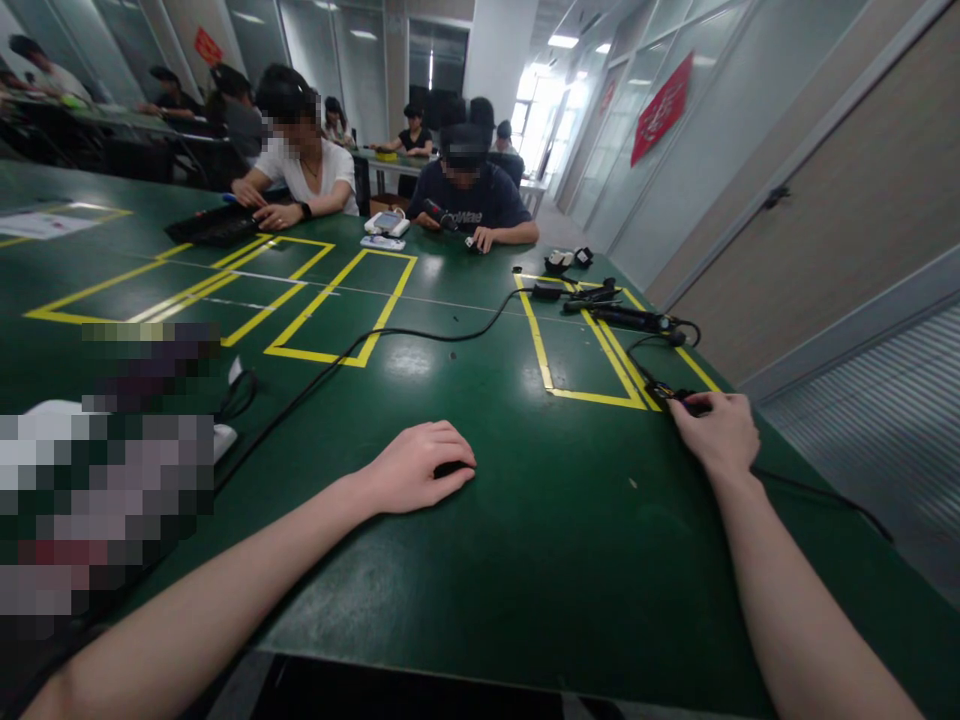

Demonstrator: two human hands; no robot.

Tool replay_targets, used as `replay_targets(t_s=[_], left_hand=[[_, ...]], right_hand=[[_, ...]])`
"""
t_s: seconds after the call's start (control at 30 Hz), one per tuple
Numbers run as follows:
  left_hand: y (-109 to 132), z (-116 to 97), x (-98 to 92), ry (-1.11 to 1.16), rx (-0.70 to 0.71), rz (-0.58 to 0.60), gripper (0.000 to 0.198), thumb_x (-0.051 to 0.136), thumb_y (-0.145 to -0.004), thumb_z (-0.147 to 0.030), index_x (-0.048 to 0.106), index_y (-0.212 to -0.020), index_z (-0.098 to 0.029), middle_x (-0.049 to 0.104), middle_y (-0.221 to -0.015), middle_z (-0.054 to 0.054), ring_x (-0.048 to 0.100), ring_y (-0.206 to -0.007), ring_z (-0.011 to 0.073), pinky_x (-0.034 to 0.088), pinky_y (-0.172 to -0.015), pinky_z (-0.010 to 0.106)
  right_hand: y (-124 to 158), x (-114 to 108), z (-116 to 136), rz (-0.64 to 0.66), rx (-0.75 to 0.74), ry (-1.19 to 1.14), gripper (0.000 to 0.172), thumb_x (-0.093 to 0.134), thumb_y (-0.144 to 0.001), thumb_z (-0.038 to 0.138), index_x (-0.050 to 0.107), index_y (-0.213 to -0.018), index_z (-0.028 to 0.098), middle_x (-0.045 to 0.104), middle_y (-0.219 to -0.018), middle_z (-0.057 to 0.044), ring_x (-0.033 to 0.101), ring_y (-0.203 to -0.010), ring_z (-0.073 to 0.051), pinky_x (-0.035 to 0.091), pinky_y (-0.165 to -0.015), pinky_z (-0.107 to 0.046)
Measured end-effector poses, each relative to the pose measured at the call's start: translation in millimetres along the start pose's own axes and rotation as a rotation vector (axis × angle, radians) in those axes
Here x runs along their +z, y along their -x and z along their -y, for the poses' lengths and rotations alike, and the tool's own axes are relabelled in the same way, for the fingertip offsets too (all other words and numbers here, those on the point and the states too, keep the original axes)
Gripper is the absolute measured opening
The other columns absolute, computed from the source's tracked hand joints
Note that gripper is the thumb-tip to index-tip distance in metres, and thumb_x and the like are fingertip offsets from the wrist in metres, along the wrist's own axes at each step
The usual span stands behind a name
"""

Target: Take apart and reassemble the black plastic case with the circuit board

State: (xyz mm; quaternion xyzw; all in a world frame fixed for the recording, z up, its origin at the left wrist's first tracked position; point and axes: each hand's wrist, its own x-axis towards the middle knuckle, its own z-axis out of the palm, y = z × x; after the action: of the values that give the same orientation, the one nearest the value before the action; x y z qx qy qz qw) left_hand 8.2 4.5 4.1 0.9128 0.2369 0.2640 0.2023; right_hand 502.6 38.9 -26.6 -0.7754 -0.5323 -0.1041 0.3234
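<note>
My left hand [424, 466] rests on the green tabletop [525, 560] near the middle. Its fingers are curved together and the thumb lies apart from them, with nothing visible in between. Out to the right, close to the table's right edge, my right hand [716, 430] has its fingers closed on a small black thing [697, 405] joined to a black cable. Most of that thing is hidden by the hand, so its kind does not show. Just beyond it lie a black rod-like tool [626, 317] with a cord and other dark pieces.
Yellow tape [592, 399] marks rectangles on the table. A long black power cord [420, 335] winds across to the left. Two small black-and-white items [568, 260] sit at the far right. Across the table two people work, one at a black tray [217, 225], near a white device [387, 224].
</note>
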Motion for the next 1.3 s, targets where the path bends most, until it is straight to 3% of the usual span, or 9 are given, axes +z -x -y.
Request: replay_targets(t_s=[0.1, 0.2, 0.33, 0.6, 0.83, 0.97, 1.03, 1.13, 1.3], left_hand=[[0, -1, -0.6, 0.001, -0.003, 0.001, 0.018, 0.059, -0.101, -0.025, 0.075, -0.1, -0.018, 0.078, -0.102, 0.006, 0.07, -0.098, 0.02, 0.056, -0.093, 0.035], [0, -1, -0.9, 0.001, -0.008, 0.003, 0.018, 0.059, -0.101, -0.026, 0.076, -0.1, -0.018, 0.078, -0.103, 0.006, 0.07, -0.099, 0.0201, 0.056, -0.093, 0.036], [0, -1, -1.2, 0.003, -0.008, 0.007, 0.019, 0.058, -0.101, -0.026, 0.076, -0.1, -0.019, 0.078, -0.103, 0.006, 0.07, -0.099, 0.0201, 0.057, -0.094, 0.036], [0, -2, -1.2, -0.006, -0.001, -0.002, 0.017, 0.06, -0.101, -0.024, 0.076, -0.1, -0.018, 0.078, -0.104, 0.006, 0.071, -0.099, 0.0201, 0.056, -0.093, 0.035], [0, -1, -1.2, 0.003, -0.011, 0.008, 0.02, 0.058, -0.102, -0.027, 0.076, -0.1, -0.019, 0.077, -0.104, 0.006, 0.07, -0.099, 0.0201, 0.057, -0.094, 0.036], [1, 0, 0.0, 0.002, -0.005, 0.002, 0.02, 0.058, -0.102, -0.027, 0.076, -0.1, -0.019, 0.077, -0.104, 0.006, 0.07, -0.099, 0.0199, 0.056, -0.094, 0.036], [1, 0, 0.4, 0.0, -0.004, 0.003, 0.019, 0.058, -0.102, -0.026, 0.075, -0.1, -0.019, 0.077, -0.104, 0.005, 0.07, -0.099, 0.02, 0.056, -0.094, 0.036], [0, 0, 0.1, -0.005, -0.008, 0.006, 0.018, 0.059, -0.101, -0.026, 0.075, -0.1, -0.019, 0.077, -0.104, 0.005, 0.07, -0.1, 0.0201, 0.055, -0.094, 0.035], [0, -3, -2.3, -0.018, -0.017, 0.019, 0.016, 0.06, -0.101, -0.024, 0.074, -0.105, -0.018, 0.077, -0.106, 0.006, 0.07, -0.101, 0.021, 0.056, -0.093, 0.036]], right_hand=[[3, 2, 12, -0.061, 0.004, 0.141, 0.018, 0.065, -0.08, 0.04, 0.07, -0.082, 0.022, 0.065, -0.095, -0.015, 0.06, -0.097, -0.037, 0.054, -0.082, -0.052], [5, 2, 24, 0.01, -0.116, 0.172, 0.022, 0.059, -0.083, 0.033, 0.074, -0.09, 0.018, 0.07, -0.097, -0.017, 0.058, -0.102, -0.039, 0.051, -0.089, -0.054], [5, 2, 30, 0.067, -0.167, 0.149, 0.027, 0.055, -0.085, 0.029, 0.073, -0.1, 0.016, 0.072, -0.102, -0.019, 0.057, -0.105, -0.039, 0.048, -0.093, -0.056], [6, 2, 35, 0.038, -0.037, 0.053, 0.021, 0.057, -0.074, 0.023, 0.066, -0.094, 0.02, 0.071, -0.094, -0.015, 0.057, -0.1, -0.036, 0.05, -0.09, -0.05], [6, -3, 44, 0.051, -0.041, 0.12, 0.018, 0.065, -0.07, 0.028, 0.061, -0.088, 0.024, 0.065, -0.082, -0.011, 0.058, -0.097, -0.036, 0.052, -0.087, -0.049], [7, 1, 48, 0.053, -0.181, 0.182, 0.039, 0.063, -0.077, 0.033, 0.068, -0.111, 0.015, 0.068, -0.112, -0.019, 0.056, -0.116, -0.039, 0.048, -0.102, -0.052], [7, 5, 47, 0.118, -0.193, 0.174, 0.047, 0.059, -0.081, 0.031, 0.067, -0.123, 0.011, 0.067, -0.122, -0.022, 0.058, -0.118, -0.039, 0.048, -0.103, -0.053], [7, 11, 42, 0.201, -0.128, 0.118, 0.047, 0.055, -0.083, 0.027, 0.067, -0.127, 0.013, 0.07, -0.114, -0.02, 0.063, -0.113, -0.037, 0.051, -0.099, -0.051], [7, 13, 38, 0.157, -0.032, -0.138, 0.049, 0.058, -0.075, 0.022, 0.063, -0.124, 0.021, 0.072, -0.116, -0.013, 0.066, -0.112, -0.032, 0.053, -0.097, -0.047]])
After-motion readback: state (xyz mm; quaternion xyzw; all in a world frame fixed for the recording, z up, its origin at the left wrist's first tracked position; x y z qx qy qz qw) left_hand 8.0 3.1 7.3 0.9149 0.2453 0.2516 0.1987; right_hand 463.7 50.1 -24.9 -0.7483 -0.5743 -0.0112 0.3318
